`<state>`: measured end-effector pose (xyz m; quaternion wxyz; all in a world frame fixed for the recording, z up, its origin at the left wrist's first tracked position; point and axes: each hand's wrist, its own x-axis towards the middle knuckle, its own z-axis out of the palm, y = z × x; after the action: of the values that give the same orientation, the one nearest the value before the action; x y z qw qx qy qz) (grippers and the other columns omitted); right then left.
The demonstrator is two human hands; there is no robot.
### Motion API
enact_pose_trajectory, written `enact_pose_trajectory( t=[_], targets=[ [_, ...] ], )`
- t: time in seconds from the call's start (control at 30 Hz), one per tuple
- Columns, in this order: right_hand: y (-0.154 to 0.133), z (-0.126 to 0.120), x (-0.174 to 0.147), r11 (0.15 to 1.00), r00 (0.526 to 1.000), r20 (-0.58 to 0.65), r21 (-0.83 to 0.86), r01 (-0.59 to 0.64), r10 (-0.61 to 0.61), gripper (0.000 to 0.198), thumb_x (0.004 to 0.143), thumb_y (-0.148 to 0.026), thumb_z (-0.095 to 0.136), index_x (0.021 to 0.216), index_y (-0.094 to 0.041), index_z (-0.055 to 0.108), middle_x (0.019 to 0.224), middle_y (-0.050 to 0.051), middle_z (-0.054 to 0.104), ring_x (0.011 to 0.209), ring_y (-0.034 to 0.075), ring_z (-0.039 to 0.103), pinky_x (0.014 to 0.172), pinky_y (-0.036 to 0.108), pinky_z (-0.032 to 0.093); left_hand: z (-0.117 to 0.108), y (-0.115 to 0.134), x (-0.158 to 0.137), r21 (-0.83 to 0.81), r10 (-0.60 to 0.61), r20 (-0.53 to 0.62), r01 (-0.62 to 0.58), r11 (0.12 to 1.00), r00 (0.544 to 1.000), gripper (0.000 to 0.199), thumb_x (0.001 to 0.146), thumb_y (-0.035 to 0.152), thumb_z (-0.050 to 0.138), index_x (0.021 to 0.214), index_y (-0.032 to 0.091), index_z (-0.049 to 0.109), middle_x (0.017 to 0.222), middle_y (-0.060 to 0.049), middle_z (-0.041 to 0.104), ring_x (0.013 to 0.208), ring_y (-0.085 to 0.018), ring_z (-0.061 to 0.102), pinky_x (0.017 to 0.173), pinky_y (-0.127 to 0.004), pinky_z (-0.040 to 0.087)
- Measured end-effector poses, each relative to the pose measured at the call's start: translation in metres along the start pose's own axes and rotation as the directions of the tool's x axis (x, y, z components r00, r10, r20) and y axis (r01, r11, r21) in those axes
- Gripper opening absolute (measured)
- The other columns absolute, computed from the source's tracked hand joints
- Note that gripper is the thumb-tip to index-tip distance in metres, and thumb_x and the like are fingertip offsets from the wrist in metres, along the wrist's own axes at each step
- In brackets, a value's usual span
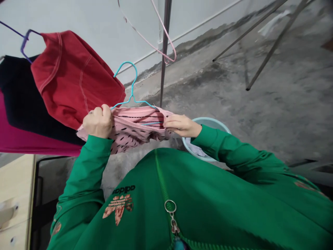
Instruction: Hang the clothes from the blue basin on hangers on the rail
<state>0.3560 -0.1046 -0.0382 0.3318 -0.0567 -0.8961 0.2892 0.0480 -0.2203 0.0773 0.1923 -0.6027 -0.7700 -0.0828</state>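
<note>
A pink shirt with black dashes (130,137) hangs between my hands, its neckline stretched wide. Inside the neckline sits a light-blue hanger (132,91), whose hook points up and away from me. My left hand (98,122) is closed in a fist around the shirt's left shoulder, and the hanger's left arm runs into that grip. At the other side my right hand (182,125) pinches the right edge of the neckline. The fabric covers most of the hanger's lower part.
On the left hang a red garment (75,76), a black one (23,100) and a magenta one (10,132). A pink hanger (170,59) hangs by a metal pole (165,41). Behind my right forearm stands a light-blue basin (217,121) with cloth inside. A wooden cabinet (18,180) is at lower left.
</note>
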Motion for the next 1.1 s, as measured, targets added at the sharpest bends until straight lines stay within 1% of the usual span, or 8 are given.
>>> enact_pose_trajectory(
  t=[0.1, 0.17, 0.3, 0.4, 0.63, 0.77, 0.93, 1.1],
  targets=[
    [0.010, -0.014, 0.002, 0.984, 0.962, -0.221, -0.038, -0.176, 0.164, 0.044, 0.090, -0.046, 0.047, 0.125, -0.020, 0.054, 0.125, 0.014, 0.058, 0.115, 0.024, 0.056, 0.102, 0.044, 0.043, -0.005, 0.003, 0.003, -0.006, 0.018, -0.040, -0.018, 1.000, 0.999, 0.052, 0.092, 0.058, 0.032, 0.098, 0.017, 0.062, 0.073, -0.010, 0.050, 0.073, -0.022, 0.053, 0.065, -0.033, 0.033],
    [0.028, -0.025, 0.005, 0.965, 0.944, -0.248, -0.094, -0.246, 0.217, 0.062, 0.087, -0.052, 0.049, 0.137, -0.017, 0.043, 0.137, 0.018, 0.049, 0.120, 0.027, 0.051, 0.105, 0.048, 0.039, -0.010, 0.004, 0.005, 0.002, 0.022, -0.039, -0.022, 1.000, 0.999, 0.052, 0.091, 0.059, 0.032, 0.093, 0.017, 0.062, 0.072, -0.009, 0.050, 0.071, -0.022, 0.053, 0.064, -0.033, 0.033],
    [0.069, -0.037, 0.011, 0.960, 0.974, 0.038, -0.186, -0.211, 0.221, 0.057, 0.089, -0.055, 0.042, 0.129, -0.017, 0.052, 0.125, 0.016, 0.058, 0.116, 0.029, 0.052, 0.101, 0.048, 0.041, -0.016, 0.000, 0.008, 0.001, 0.055, -0.064, -0.055, 0.999, 0.996, 0.050, 0.092, 0.058, 0.031, 0.088, 0.019, 0.062, 0.071, -0.009, 0.050, 0.071, -0.021, 0.052, 0.063, -0.033, 0.033],
    [0.081, -0.037, 0.016, 0.954, 0.963, 0.137, -0.223, -0.200, 0.234, 0.045, 0.093, -0.049, 0.035, 0.110, -0.018, 0.063, 0.101, 0.013, 0.065, 0.097, 0.025, 0.056, 0.088, 0.042, 0.047, -0.016, -0.006, 0.009, -0.020, 0.046, -0.077, -0.047, 0.999, 0.996, 0.048, 0.092, 0.057, 0.032, 0.087, 0.019, 0.062, 0.071, -0.009, 0.050, 0.072, -0.021, 0.052, 0.064, -0.033, 0.033],
    [0.045, -0.027, 0.033, 0.963, 0.999, 0.036, -0.270, 0.000, 0.010, 0.038, 0.097, -0.041, 0.031, 0.082, -0.018, 0.057, 0.077, 0.008, 0.059, 0.075, 0.017, 0.053, 0.069, 0.029, 0.044, -0.005, 0.001, 0.004, -0.096, 0.041, -0.091, -0.050, 0.994, 0.995, 0.052, 0.092, 0.058, 0.030, 0.084, 0.017, 0.060, 0.071, -0.008, 0.049, 0.075, -0.021, 0.052, 0.067, -0.032, 0.033],
    [0.019, -0.024, 0.044, 0.940, 0.997, -0.079, -0.340, -0.009, -0.019, 0.034, 0.097, -0.036, 0.032, 0.079, -0.018, 0.055, 0.070, 0.004, 0.054, 0.064, 0.014, 0.050, 0.060, 0.026, 0.040, 0.001, 0.006, 0.009, -0.173, 0.074, -0.091, -0.089, 0.981, 0.993, 0.054, 0.092, 0.059, 0.028, 0.085, 0.017, 0.061, 0.074, -0.009, 0.054, 0.080, -0.022, 0.056, 0.069, -0.030, 0.037],
    [-0.003, -0.050, 0.046, 0.924, 0.966, -0.259, -0.372, -0.087, -0.013, 0.028, 0.095, -0.030, 0.040, 0.082, -0.017, 0.061, 0.063, 0.003, 0.053, 0.060, 0.013, 0.051, 0.057, 0.024, 0.039, 0.011, -0.028, 0.015, -0.458, 0.173, 0.110, -0.105, 0.883, 0.979, 0.056, 0.085, 0.064, 0.042, 0.107, 0.016, 0.061, 0.092, -0.006, 0.063, 0.087, -0.019, 0.059, 0.076, -0.027, 0.042],
    [-0.012, -0.086, 0.039, 0.892, 0.965, -0.254, -0.448, -0.061, -0.062, 0.019, 0.091, -0.023, 0.049, 0.083, -0.016, 0.064, 0.062, 0.003, 0.055, 0.058, 0.012, 0.051, 0.055, 0.023, 0.038, 0.036, -0.066, -0.002, -0.729, 0.205, 0.442, 0.217, 0.649, 0.873, 0.048, 0.070, 0.058, 0.062, 0.088, 0.014, 0.061, 0.073, -0.001, 0.060, 0.070, -0.015, 0.058, 0.067, -0.029, 0.047]
  ],
)
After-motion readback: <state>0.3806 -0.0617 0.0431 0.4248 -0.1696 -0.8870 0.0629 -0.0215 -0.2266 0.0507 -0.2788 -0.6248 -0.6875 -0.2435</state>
